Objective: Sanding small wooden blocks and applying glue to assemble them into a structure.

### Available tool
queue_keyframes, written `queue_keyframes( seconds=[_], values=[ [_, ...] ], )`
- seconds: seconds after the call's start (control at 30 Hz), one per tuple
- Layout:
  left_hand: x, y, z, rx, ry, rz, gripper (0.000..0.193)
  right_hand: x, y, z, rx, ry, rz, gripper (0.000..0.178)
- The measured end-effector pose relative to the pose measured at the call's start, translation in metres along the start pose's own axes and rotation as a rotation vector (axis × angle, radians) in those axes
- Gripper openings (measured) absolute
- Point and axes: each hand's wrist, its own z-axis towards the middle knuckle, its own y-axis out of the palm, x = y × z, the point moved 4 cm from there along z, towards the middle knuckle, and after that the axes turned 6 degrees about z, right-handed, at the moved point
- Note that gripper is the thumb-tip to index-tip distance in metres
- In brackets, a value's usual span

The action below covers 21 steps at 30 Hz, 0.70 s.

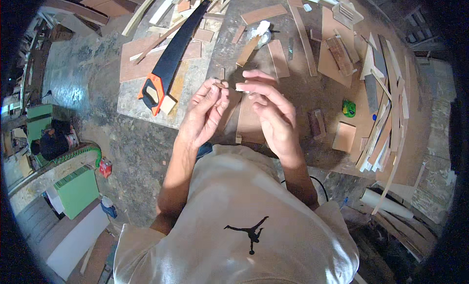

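Now, upper centre, our left hand (202, 109) pinches a small wooden piece (219, 85); our right hand (274, 115) spreads, apparently empty. A slackened pinch could drop it onto the worktop (222, 48).

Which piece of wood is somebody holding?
The tiny brown piece, pinched in the left hand. The bigger pieces around the table aren't held.

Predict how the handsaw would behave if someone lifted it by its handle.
The handsaw would probably flex a little, since its black blade looks long and thin. It likely feels lighter toward the tip, as the blade narrows away from the orange-and-black handle.
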Motion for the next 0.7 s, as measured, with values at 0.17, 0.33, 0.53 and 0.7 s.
queue_keyframes(
  seconds=[0.17,0.33,0.53,0.7],
  values=[
    [0.008,0.027,-0.021,-0.086,0.073,0.025,0.017,-0.010,0.019,-0.006,-0.004,-0.117,-0.015,0.039],
    [0.014,0.034,-0.037,-0.100,0.148,0.001,0.019,-0.016,0.027,-0.015,0.004,-0.110,-0.092,0.040],
    [0.016,0.041,-0.046,-0.144,0.180,0.007,0.030,-0.023,0.035,-0.021,0.010,-0.197,-0.171,0.042],
    [0.015,0.044,-0.050,-0.107,0.191,0.068,0.037,-0.023,0.039,-0.024,-0.015,-0.252,-0.186,0.042]
  ],
)
